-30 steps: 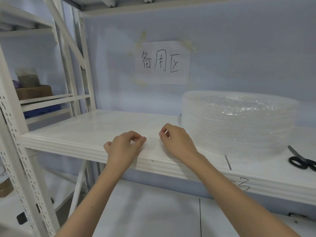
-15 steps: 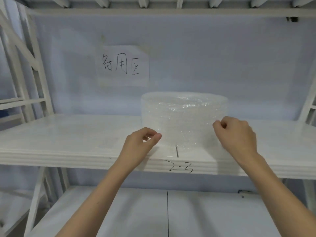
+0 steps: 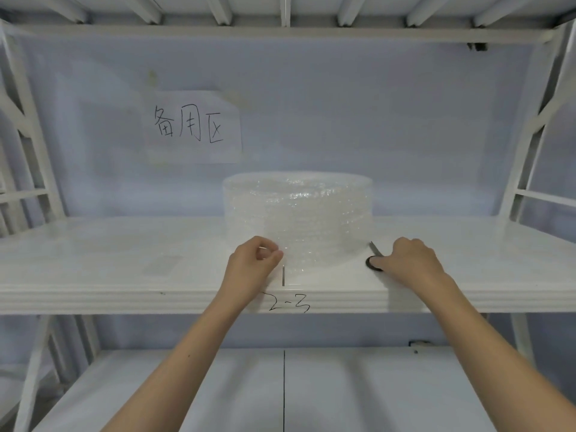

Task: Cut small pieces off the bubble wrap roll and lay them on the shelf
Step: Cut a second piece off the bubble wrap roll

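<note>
**Both hands at the front of the roll, scissors under your right**

Your bubble wrap roll (image 3: 297,219) stands on its flat end in the middle of the white shelf (image 3: 109,244), set back from the front lip, its near wall just behind both hands. Your left hand (image 3: 254,265) is at the roll's lower left front, thumb and forefinger pinched together against the wrap; whether a loose edge of film is caught between them is too clear to tell. Your right hand (image 3: 408,260) lies curled over the scissors (image 3: 375,258) on the shelf just right of the roll: one black handle loop shows at your fingertips and a blade tip points up toward the roll's base. A cut piece (image 3: 162,265) lies flat on the shelf well left of your left hand.

Bare board runs wide to either side of the roll, out to the white uprights. The front edge carries a handwritten "2-3" (image 3: 290,305) below a short dark seam. A paper sign (image 3: 194,126) hangs on the back wall above the roll.
</note>
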Demonstrator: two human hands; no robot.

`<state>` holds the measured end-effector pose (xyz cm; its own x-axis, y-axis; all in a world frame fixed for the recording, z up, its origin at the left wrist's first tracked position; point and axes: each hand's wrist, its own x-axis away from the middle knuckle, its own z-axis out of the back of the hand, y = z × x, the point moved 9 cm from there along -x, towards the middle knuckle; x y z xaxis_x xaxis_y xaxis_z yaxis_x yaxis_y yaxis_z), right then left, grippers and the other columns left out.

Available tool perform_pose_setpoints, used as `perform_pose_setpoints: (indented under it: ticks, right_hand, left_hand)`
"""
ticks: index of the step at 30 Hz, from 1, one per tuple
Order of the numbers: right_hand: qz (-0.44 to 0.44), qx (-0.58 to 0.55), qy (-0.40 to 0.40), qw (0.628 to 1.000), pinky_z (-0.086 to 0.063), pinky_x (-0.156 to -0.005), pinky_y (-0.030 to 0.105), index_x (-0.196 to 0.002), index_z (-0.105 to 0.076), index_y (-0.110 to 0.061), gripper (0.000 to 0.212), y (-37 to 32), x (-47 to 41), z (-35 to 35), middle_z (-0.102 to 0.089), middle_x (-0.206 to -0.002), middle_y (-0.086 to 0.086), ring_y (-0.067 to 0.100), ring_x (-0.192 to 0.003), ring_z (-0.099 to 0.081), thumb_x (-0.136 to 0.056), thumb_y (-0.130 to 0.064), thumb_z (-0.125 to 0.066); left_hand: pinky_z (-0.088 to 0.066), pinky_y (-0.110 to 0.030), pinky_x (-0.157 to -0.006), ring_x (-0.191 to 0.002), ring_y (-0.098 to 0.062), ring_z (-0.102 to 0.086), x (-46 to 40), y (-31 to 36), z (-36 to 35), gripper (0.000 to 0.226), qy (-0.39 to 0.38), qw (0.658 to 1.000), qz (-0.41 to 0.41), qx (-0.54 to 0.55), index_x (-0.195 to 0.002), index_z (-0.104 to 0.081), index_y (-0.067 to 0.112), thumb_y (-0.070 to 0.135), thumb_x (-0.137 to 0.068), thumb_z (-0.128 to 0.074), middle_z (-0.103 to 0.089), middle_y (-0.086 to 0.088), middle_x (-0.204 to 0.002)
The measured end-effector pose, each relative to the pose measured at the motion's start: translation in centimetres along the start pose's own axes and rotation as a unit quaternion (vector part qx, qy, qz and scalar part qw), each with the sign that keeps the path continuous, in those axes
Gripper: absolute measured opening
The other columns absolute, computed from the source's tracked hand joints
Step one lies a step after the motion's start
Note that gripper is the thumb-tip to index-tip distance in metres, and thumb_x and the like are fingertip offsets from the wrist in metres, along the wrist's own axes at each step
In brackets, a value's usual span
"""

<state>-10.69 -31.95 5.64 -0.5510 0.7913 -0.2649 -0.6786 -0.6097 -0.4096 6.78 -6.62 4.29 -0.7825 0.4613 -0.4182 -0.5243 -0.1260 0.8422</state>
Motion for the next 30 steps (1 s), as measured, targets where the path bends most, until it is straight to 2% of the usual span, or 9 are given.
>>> perform_pose_setpoints:
  ticks: [4, 9, 11, 15, 17, 20, 24, 27, 30]
  right_hand:
    - [-0.01, 0.041, -0.073, 0.996, -0.033, -0.047, 0.026, -0.066, -0.044, -0.009, 0.035, -0.1, 0.1, 0.2, -0.049, -0.066, 0.004, 0.018, -0.054, -0.046, -0.082, -0.031, -0.065]
    - [-0.033, 0.035, -0.141, 0.989, -0.046, -0.053, 0.026, -0.074, -0.05, -0.006, 0.022, 0.8, 0.9, 0.6, -0.056, -0.072, 0.007, 0.024, -0.059, -0.056, -0.074, -0.021, -0.067]
    - [-0.036, 0.032, -0.148, 0.988, -0.05, -0.056, 0.028, -0.076, -0.052, -0.007, 0.022, 1.3, 1.1, 0.8, -0.059, -0.077, 0.009, 0.025, -0.06, -0.06, -0.071, -0.021, -0.068]
    - [-0.027, 0.033, -0.155, 0.987, -0.047, -0.056, 0.028, -0.077, -0.049, -0.008, 0.027, 1.5, 1.8, 0.7, -0.058, -0.077, 0.009, 0.026, -0.061, -0.059, -0.074, -0.027, -0.067]
    - [-0.009, 0.039, -0.146, 0.988, -0.044, -0.055, 0.027, -0.077, -0.048, -0.007, 0.031, 0.9, 1.9, 0.7, -0.056, -0.074, 0.008, 0.026, -0.063, -0.056, -0.076, -0.031, -0.069]
    - [-0.003, 0.051, -0.151, 0.987, -0.046, -0.055, 0.027, -0.077, -0.05, -0.007, 0.031, 0.2, 2.0, 0.8, -0.058, -0.075, 0.008, 0.026, -0.063, -0.06, -0.077, -0.032, -0.069]
    - [-0.014, -0.042, -0.139, 0.989, -0.047, -0.047, 0.022, -0.069, -0.05, -0.006, 0.03, 0.7, 2.6, 2.2, -0.06, -0.062, 0.009, 0.02, -0.039, -0.06, -0.08, -0.026, -0.069]
    - [-0.005, -0.26, -0.212, 0.942, -0.059, -0.059, 0.028, -0.072, -0.067, 0.01, 0.032, 0.8, 5.5, 1.9, -0.071, -0.072, 0.023, 0.021, -0.053, -0.064, -0.086, -0.019, -0.065]
    - [0.006, -0.485, -0.29, 0.825, -0.055, -0.049, 0.022, -0.077, -0.073, 0.003, 0.021, -0.6, 9.5, 0.5, -0.074, -0.088, 0.018, 0.016, -0.065, -0.067, -0.089, -0.01, -0.062]
  left_hand:
    - [-0.044, -0.023, -0.07, -0.068, -0.008, -0.058, 0.4, 0.7, -0.6, 0.004, -0.024, 0.998, -0.027, 0.041, -0.082, -0.069, 0.016, 0.017, -0.084, -0.072, -0.066, 0.003, -0.073]
    - [-0.052, -0.043, -0.086, -0.087, -0.033, -0.065, 1.2, 2.3, -1.2, 0.003, -0.068, 0.993, -0.065, 0.073, -0.081, -0.067, 0.022, 0.022, -0.084, -0.069, -0.074, -0.011, -0.092]
    - [-0.051, -0.046, -0.087, -0.083, -0.03, -0.067, 1.2, 2.2, -1.2, 0.004, -0.068, 0.994, -0.055, 0.065, -0.083, -0.065, 0.026, 0.03, -0.083, -0.067, -0.074, -0.009, -0.086]
    - [-0.043, -0.025, -0.062, -0.059, -0.003, -0.056, 1.3, 1.4, -1.1, 0.014, -0.05, 0.998, -0.02, -0.019, -0.095, -0.065, 0.029, 0.04, -0.086, -0.064, -0.076, 0.0, -0.085]
    - [-0.037, -0.022, -0.056, -0.048, 0.002, -0.048, 1.6, 1.4, -1.0, 0.018, -0.045, 0.998, -0.014, -0.034, -0.092, -0.068, 0.03, 0.046, -0.087, -0.062, -0.076, 0.003, -0.083]
    - [-0.04, -0.022, -0.06, -0.056, 0.005, -0.054, 1.9, 1.2, -1.0, 0.018, -0.047, 0.998, -0.016, -0.042, -0.088, -0.072, 0.03, 0.045, -0.087, -0.063, -0.076, 0.005, -0.082]
    - [-0.043, -0.012, -0.065, -0.074, -0.001, -0.065, 1.7, 0.5, -1.0, 0.012, -0.061, 0.996, -0.026, -0.052, -0.093, -0.075, 0.023, 0.025, -0.089, -0.064, -0.076, 0.008, -0.077]
    - [-0.048, -0.011, -0.065, -0.069, -0.005, -0.067, 1.5, -0.1, -1.0, 0.014, -0.07, 0.997, -0.002, -0.009, -0.093, -0.075, 0.017, 0.02, -0.091, -0.061, -0.078, 0.007, -0.076]
    - [-0.055, -0.031, -0.076, -0.072, -0.014, -0.066, 1.3, -0.2, -1.3, 0.015, -0.071, 0.997, 0.017, 0.025, -0.086, -0.075, 0.016, 0.022, -0.089, -0.062, -0.078, 0.005, -0.077]
